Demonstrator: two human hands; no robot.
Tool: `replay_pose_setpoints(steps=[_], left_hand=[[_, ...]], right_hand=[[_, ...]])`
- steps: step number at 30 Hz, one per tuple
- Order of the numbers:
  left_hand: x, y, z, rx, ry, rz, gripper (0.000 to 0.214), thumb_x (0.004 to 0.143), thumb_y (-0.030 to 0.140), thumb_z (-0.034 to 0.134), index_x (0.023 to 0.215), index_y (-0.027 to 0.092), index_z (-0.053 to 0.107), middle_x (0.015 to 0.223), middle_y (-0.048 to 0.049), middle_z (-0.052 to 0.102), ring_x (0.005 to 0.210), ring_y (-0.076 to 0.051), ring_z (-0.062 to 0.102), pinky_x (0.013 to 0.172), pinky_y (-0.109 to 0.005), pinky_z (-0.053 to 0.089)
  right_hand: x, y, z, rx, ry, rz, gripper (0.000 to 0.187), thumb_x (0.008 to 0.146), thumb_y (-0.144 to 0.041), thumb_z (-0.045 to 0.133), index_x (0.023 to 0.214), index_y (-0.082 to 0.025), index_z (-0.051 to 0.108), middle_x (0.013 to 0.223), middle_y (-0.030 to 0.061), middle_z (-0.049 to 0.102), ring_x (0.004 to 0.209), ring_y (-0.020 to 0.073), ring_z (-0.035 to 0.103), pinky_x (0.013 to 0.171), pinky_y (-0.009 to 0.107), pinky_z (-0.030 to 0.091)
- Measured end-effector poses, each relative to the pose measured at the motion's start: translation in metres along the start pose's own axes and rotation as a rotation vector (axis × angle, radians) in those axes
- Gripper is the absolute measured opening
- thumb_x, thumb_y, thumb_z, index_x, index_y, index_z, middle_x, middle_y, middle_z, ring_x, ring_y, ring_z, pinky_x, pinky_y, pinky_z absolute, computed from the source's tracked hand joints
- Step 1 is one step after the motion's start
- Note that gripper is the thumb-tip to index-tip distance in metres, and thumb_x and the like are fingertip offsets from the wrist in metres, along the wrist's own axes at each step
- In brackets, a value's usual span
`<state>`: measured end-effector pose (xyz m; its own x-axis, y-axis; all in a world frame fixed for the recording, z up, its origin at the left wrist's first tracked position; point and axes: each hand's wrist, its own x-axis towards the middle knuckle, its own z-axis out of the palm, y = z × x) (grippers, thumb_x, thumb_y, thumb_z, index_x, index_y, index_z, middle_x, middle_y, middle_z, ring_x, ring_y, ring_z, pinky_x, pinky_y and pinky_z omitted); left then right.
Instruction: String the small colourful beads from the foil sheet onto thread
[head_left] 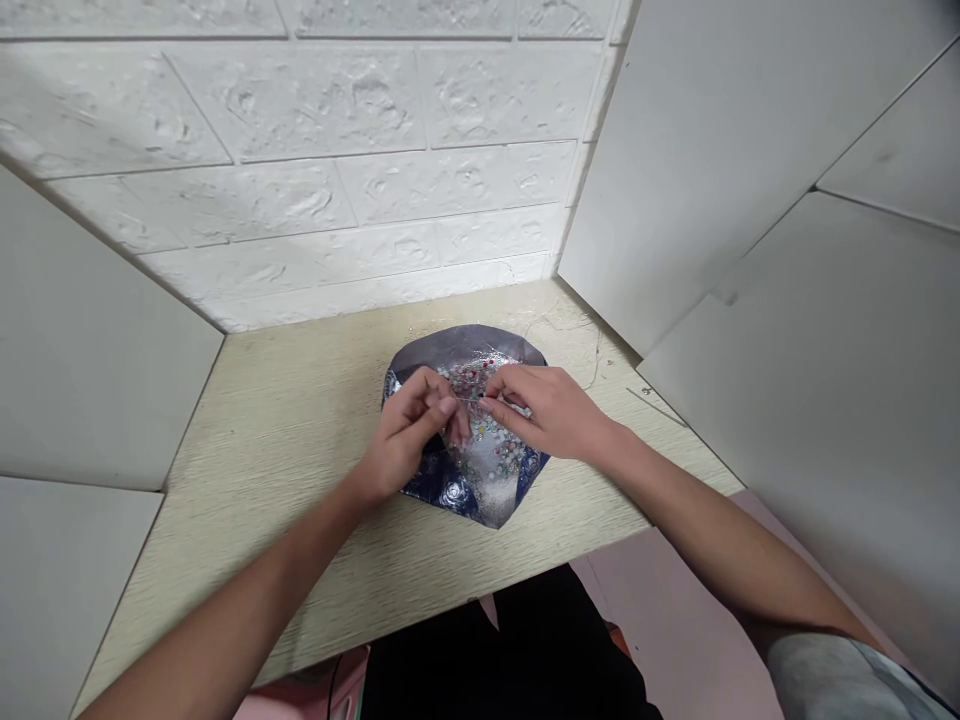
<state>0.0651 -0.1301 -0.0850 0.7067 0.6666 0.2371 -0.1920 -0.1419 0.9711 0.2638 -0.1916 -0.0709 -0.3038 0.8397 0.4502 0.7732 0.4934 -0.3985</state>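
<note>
A thin, pale strand point(468, 399), thread or needle I cannot tell, runs between my two hands. My left hand point(420, 420) pinches one end between thumb and forefinger, its other fingers curled below. At the opposite end, my right hand point(536, 405) pinches with thumb and forefinger; a small dark bead point(481, 396) seems to sit by its fingertips. Both hands hover over a dark blue and grey sheet-like bag point(465, 340) lying on the table. Many small loose beads point(510, 460), clear, white, red and yellow, are spread on it, partly hidden by my hands.
The pale wooden table point(300, 440) ends at a white brick-patterned wall point(360, 110). White panels point(750, 130) close in at both sides. A loose thread point(598, 350) and a thin stick-like piece point(656, 405) lie at the right, near a few stray beads.
</note>
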Motion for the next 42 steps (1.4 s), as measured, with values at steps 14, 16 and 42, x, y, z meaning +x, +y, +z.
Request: replay_pose_setpoints(steps=[14,16,42], left_hand=[[0.004,0.006,0.007,0.496,0.692,0.477,0.009,0.092,0.029,0.052,0.089,0.023,0.047,0.145,-0.0051,0.045,0.135,-0.025,0.041,0.104,-0.047,0.041],[0.003,0.009,0.007,0.599,0.779,0.510,0.006,0.093,0.027,0.050,0.090,0.022,0.050,0.148,-0.0037,0.041,0.138,-0.025,0.035,0.105,-0.049,0.038],[0.014,-0.021,-0.006,0.992,0.298,0.585,0.007,0.076,0.028,0.068,0.079,0.022,0.065,0.097,-0.0031,0.065,0.091,-0.023,0.058,0.089,-0.044,0.044]], right_hand=[[0.000,0.004,0.004,-0.060,-0.004,0.034,0.025,0.096,-0.037,0.041,0.089,-0.017,0.054,0.077,0.0015,0.063,0.064,0.0109,0.056,0.055,0.025,0.040],[0.001,0.005,0.004,-0.067,0.008,0.050,0.023,0.096,-0.035,0.042,0.089,-0.017,0.054,0.078,0.0020,0.063,0.066,0.0116,0.056,0.056,0.025,0.041],[0.007,-0.001,-0.002,-0.061,-0.134,-0.065,0.027,0.102,-0.035,0.030,0.105,-0.017,0.050,0.095,0.0005,0.061,0.088,0.0095,0.055,0.078,0.021,0.042]])
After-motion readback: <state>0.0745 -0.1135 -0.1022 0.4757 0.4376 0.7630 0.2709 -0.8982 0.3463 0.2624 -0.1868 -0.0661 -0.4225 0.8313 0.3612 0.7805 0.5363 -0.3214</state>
